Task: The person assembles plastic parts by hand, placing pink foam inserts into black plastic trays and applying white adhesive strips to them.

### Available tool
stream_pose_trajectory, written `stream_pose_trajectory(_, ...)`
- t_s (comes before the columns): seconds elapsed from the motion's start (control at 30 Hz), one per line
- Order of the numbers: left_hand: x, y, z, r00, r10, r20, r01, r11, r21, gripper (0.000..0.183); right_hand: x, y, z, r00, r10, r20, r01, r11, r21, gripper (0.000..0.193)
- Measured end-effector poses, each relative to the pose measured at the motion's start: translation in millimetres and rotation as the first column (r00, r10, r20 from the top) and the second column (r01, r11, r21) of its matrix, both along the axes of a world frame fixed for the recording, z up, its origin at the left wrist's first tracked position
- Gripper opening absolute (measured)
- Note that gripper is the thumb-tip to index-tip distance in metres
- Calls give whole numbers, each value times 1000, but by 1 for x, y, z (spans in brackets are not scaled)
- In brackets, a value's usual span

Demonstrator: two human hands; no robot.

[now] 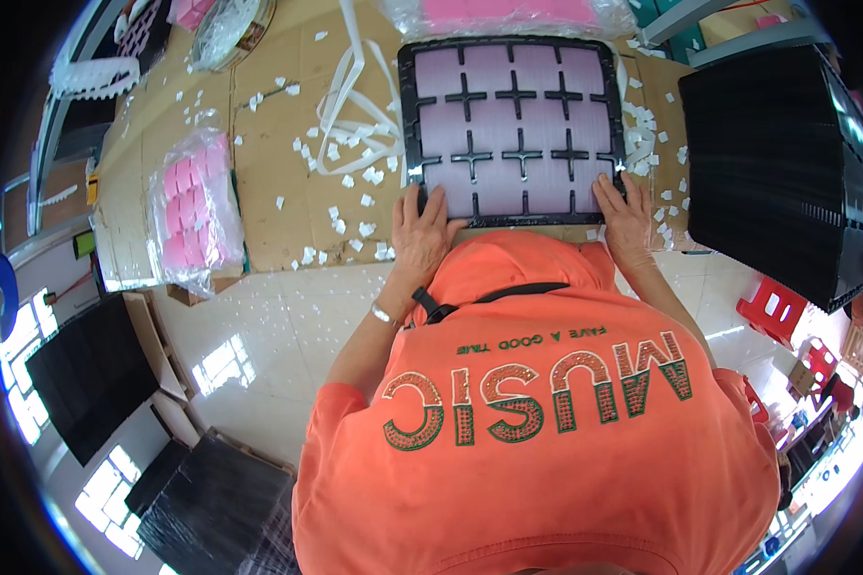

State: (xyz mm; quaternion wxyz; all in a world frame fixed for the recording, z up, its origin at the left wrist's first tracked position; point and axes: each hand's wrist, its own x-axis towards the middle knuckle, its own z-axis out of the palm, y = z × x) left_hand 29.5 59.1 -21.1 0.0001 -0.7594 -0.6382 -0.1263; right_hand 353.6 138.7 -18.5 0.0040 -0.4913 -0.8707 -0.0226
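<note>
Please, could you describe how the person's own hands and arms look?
The left hand and right hand are ungloved. The forearms are bare below orange sleeves, which end near the elbows. A shiny, pale band is worn near the left wrist; I cannot tell if it is a watch.

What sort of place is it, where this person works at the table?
Probably a packing or assembly workshop: a black divided tray lies on the cardboard-covered table, plastic-wrapped pink pieces lie to its left, and a tall black stack stands at right.
</note>
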Motion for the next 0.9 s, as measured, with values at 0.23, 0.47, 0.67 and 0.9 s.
stream_pose_trajectory(0.23,-11,3,12,996,-21,88,28,996,-81,42,-9,40,26,975,-33,-222,10,995,-103,33)
stream_pose_trajectory(0.47,-7,137,12,997,36,67,-43,994,101,44,-41,146,1,987,45,-154,-20,987,160,41)
stream_pose_trajectory(0.67,-28,162,-15,991,75,-107,-70,996,52,47,-44,171,-20,997,31,-65,-25,995,100,55)
stream_pose_trajectory(0.9,-34,152,-17,994,66,-85,-61,997,57,48,-35,154,-14,997,67,-25,-66,997,35,53)
